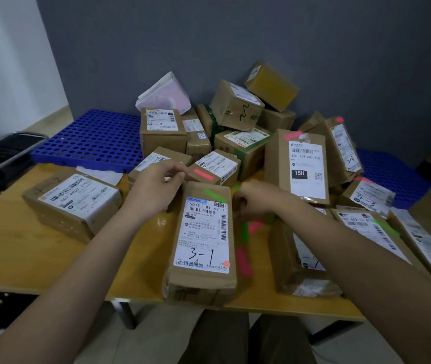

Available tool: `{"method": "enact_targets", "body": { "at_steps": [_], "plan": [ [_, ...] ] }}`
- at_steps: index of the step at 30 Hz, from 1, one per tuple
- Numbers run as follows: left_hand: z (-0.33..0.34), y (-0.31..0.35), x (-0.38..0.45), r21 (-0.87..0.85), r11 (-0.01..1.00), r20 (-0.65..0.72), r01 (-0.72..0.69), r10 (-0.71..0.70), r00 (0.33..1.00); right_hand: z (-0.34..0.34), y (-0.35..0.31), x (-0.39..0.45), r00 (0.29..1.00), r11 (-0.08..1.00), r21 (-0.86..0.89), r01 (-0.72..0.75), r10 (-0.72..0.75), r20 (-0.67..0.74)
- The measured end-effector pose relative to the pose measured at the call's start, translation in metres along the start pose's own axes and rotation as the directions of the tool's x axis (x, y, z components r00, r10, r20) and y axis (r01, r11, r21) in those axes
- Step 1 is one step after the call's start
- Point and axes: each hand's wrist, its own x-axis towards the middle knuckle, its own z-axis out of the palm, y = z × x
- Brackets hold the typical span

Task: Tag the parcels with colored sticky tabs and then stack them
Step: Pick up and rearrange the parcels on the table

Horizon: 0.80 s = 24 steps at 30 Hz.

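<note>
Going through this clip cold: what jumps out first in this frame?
First, the long parcel marked 3-1 standing front and centre on the wooden table, a green tab at its top. The left hand and right hand flank its top end. Behind them, a jumbled heap of cardboard parcels rises against the grey wall, several with pink tabs, and loose pink and green tabs lie just right of the parcel.

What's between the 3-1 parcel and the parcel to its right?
Head view: loose green and pink sticky tabs on the table, between the 3-1 parcel and right parcel.
</note>
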Motion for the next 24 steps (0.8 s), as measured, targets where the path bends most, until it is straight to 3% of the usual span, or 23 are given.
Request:
{"method": "enact_targets", "body": {
  "at_steps": [4, 6, 8, 10, 13, 15, 24],
  "plan": [
    [0.002, 0.007, 0.020, 0.117, 0.993, 0.052, -0.001, -0.005, 0.999, -0.016, 0.006, 0.006, 0.932, 0.982, 0.182, -0.058, 0.118, -0.343],
    [0.008, 0.013, 0.035, 0.174, 0.985, 0.109, 0.003, -0.023, 0.994, -0.023, 0.004, 0.014, 0.895, 0.935, 0.339, -0.102, 0.235, -0.380],
    [0.015, 0.018, 0.052, 0.239, 0.970, 0.188, 0.047, -0.094, 0.978, -0.027, 0.002, 0.024, 0.896, 0.835, 0.520, -0.180, 0.358, -0.263],
    [0.023, 0.020, 0.070, 0.359, 0.931, 0.284, 0.068, -0.178, 0.942, -0.026, 0.001, 0.033, 0.891, 0.658, 0.706, -0.264, 0.446, -0.082],
    [0.033, 0.022, 0.089, 0.637, 0.771, 0.349, -0.010, -0.276, 0.895, -0.022, 0.000, 0.040, 0.866, 0.383, 0.878, -0.287, 0.496, 0.067],
    [0.038, 0.026, 0.097, 0.715, 0.698, 0.361, -0.038, -0.322, 0.875, -0.019, 0.001, 0.043, 0.860, 0.349, 0.894, -0.281, 0.505, 0.073],
    [0.050, 0.036, 0.102, 0.778, 0.623, 0.383, -0.078, -0.372, 0.846, -0.020, 0.007, 0.043, 0.860, 0.333, 0.903, -0.272, 0.505, 0.073]
  ]
}}
